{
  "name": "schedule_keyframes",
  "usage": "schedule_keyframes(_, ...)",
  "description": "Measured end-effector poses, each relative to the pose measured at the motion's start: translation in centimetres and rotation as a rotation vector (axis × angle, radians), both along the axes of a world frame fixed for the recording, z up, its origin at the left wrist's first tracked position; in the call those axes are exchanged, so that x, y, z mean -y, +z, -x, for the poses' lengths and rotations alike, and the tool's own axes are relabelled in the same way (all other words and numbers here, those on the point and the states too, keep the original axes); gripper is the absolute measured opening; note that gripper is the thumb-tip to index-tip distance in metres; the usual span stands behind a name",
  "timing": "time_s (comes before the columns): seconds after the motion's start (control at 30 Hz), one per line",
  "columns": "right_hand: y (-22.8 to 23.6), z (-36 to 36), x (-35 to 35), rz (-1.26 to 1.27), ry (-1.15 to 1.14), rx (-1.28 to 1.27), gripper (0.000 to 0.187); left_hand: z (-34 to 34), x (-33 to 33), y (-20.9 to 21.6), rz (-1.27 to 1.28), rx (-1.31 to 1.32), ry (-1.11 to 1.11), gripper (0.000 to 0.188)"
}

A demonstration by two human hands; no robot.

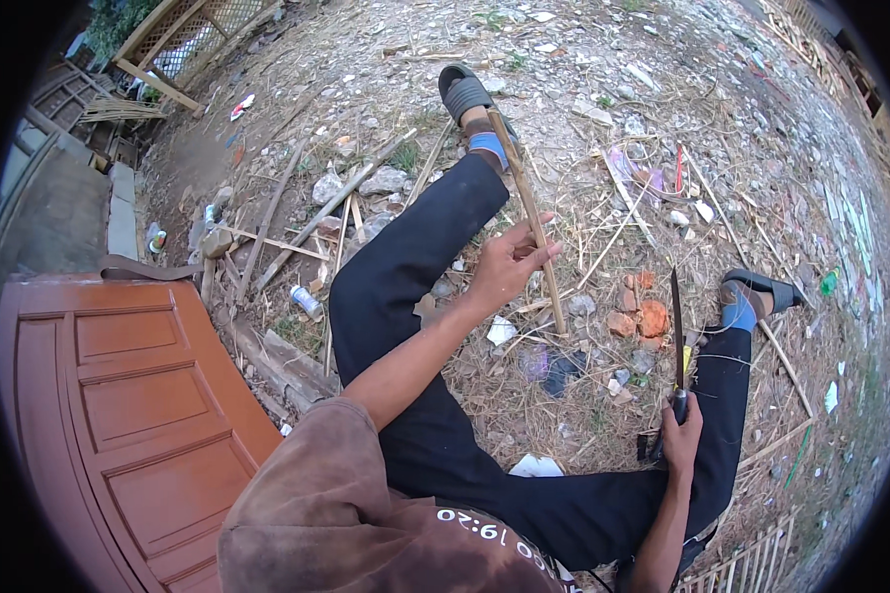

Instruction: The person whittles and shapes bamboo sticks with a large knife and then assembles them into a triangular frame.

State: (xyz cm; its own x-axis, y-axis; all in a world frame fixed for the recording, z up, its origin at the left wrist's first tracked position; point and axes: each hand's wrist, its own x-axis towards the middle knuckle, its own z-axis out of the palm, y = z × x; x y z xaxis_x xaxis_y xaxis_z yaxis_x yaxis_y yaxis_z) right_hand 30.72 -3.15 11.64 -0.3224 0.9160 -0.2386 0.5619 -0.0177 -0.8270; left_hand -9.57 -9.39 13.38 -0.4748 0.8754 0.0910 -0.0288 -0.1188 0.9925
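Note:
My left hand (509, 265) is closed around a long, narrow wooden strip (524, 188), which looks like split bamboo. The strip leans across the middle, its far end beside my left foot and its near end low over the littered ground. In my right hand (680, 435), beside my right shin, is a long knife (676, 336). Its dark handle sits in my closed fingers, and the narrow dark blade points away from me. The knife and strip are apart. Between my spread legs lie broken orange brick pieces (653, 318).
At the left lies a reddish-brown panelled wooden door (153, 405). A white container (307, 301), stones (384, 181) and several long sticks (279, 219) lie beyond my left leg. Slender strips (761, 558) are at the lower right. A wooden lattice (193, 44) stands far left.

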Motion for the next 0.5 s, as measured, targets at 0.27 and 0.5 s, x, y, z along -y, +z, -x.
schedule_keyframes(0.27, 1.0, 0.6, -0.5, -0.117, 0.179, 0.139, 0.033, 0.5, -1.2, 2.3, -0.044, 0.095, 0.231, 0.039)
schedule_keyframes(0.5, -0.4, 0.8, 1.2, -0.178, 0.292, 0.267, 0.034, -4.3, -2.5, 0.7, 0.228, -0.066, -0.052, 0.041)
